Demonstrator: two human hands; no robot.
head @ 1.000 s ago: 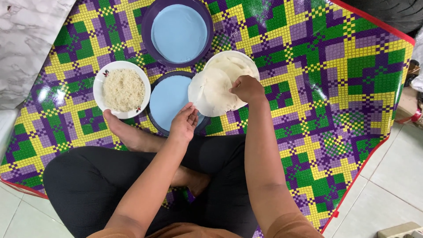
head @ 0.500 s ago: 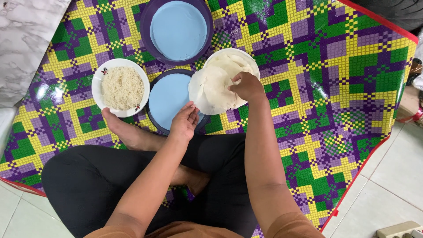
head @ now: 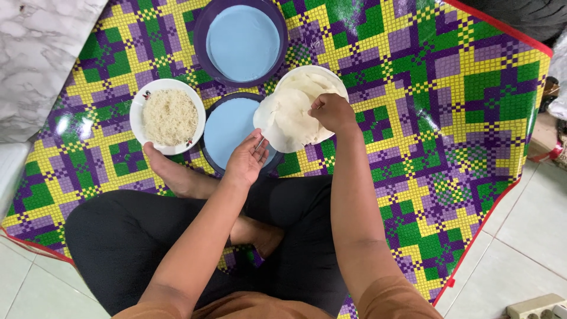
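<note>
On mat (head: 413, 118): two blue plates (head: 242, 44), one wrapper (head: 283, 118).

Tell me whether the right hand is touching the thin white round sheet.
Touching. The head view shows the right hand pinching the edge of the thin white sheet, lifting it off the white plate.
</note>
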